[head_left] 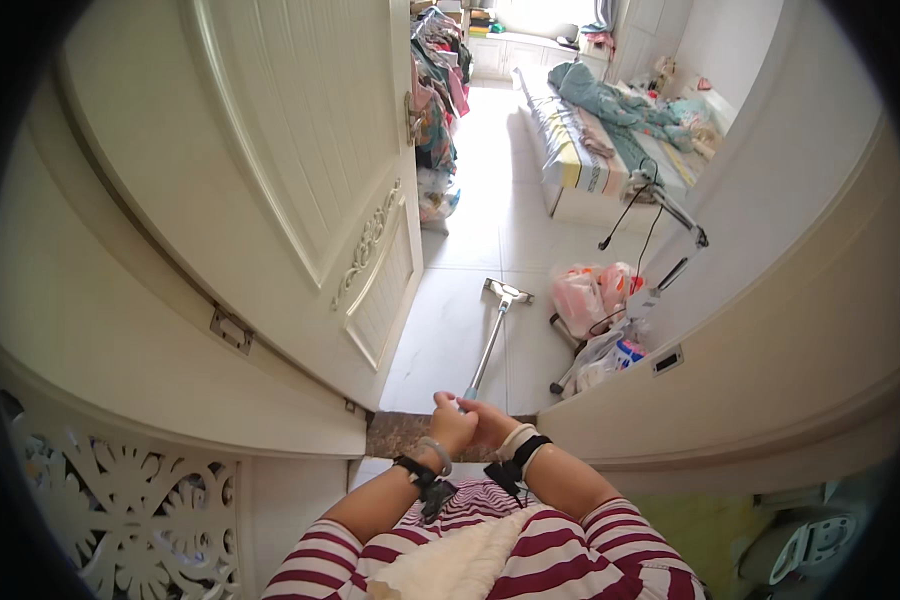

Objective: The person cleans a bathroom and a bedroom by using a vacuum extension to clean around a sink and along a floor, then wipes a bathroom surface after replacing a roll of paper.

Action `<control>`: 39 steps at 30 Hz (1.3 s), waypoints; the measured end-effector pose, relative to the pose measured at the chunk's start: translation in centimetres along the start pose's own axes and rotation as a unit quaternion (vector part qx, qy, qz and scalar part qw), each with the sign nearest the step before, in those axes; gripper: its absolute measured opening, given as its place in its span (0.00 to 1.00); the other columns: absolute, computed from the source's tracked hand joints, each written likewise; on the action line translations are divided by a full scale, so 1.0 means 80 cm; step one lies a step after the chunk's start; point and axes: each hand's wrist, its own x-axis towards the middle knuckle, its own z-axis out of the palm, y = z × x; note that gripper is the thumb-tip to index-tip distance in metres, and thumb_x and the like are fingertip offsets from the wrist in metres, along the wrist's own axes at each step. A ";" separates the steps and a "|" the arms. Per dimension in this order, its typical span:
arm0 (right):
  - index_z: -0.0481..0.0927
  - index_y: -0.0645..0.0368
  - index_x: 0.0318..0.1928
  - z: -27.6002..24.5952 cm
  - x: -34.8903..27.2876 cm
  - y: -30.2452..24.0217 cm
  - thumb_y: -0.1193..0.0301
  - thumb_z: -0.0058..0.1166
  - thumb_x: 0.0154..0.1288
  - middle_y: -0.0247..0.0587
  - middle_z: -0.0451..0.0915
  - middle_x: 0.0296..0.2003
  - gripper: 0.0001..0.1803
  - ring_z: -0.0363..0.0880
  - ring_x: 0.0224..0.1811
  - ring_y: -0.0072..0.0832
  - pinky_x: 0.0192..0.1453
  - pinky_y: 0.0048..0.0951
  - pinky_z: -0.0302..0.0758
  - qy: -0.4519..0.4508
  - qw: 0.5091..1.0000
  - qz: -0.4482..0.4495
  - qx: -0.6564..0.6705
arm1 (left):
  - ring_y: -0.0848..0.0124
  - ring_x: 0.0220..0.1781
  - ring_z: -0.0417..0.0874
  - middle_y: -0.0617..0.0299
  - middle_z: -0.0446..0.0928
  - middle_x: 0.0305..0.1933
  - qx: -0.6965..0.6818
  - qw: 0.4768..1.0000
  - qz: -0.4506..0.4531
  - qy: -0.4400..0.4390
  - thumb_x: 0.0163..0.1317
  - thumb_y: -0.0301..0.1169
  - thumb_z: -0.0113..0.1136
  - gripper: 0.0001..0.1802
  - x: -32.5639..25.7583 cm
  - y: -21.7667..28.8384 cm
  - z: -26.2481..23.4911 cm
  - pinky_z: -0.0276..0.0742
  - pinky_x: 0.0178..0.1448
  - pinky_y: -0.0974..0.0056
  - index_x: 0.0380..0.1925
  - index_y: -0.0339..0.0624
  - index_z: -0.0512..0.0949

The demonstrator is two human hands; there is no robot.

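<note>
Both hands, left hand [452, 425] and right hand [490, 420], close their grip around the thin metal mop handle [487, 350] over glossy white floor tiles [440, 340], near pink plastic bags [588, 295].

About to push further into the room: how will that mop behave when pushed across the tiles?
The mop looks stiff: its thin pole runs straight from both hands to the head. The flat head lies on the glossy tile floor, so it probably slides easily. It seems light for its length, and might swivel at the head joint.
</note>
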 end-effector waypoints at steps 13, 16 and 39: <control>0.65 0.57 0.28 -0.010 -0.154 0.017 0.70 0.44 0.62 0.31 0.62 0.16 0.07 0.58 0.14 0.21 0.14 0.23 0.55 0.438 0.896 -0.064 -0.033 | 0.67 0.32 0.80 0.54 0.78 0.32 0.003 0.958 0.058 -0.280 0.60 0.40 0.51 0.20 0.121 -0.081 -0.117 0.74 0.36 0.65 0.46 0.36 0.70; 0.66 0.57 0.29 -0.016 -0.139 0.011 0.68 0.43 0.62 0.31 0.62 0.17 0.07 0.59 0.14 0.22 0.14 0.23 0.55 0.428 0.893 -0.130 -0.059 | 0.70 0.31 0.79 0.53 0.77 0.31 0.079 0.978 0.065 -0.180 0.56 0.36 0.56 0.22 0.147 -0.134 -0.147 0.74 0.35 0.67 0.46 0.32 0.69; 0.66 0.60 0.26 -0.178 0.032 -0.350 0.70 0.45 0.58 0.33 0.62 0.14 0.07 0.59 0.11 0.23 0.13 0.27 0.57 0.486 0.839 -0.244 -0.004 | 0.59 0.37 0.80 0.51 0.79 0.36 0.285 0.927 -0.036 -0.240 0.51 0.44 0.60 0.27 0.258 -0.090 -0.185 0.75 0.43 0.61 0.46 0.38 0.73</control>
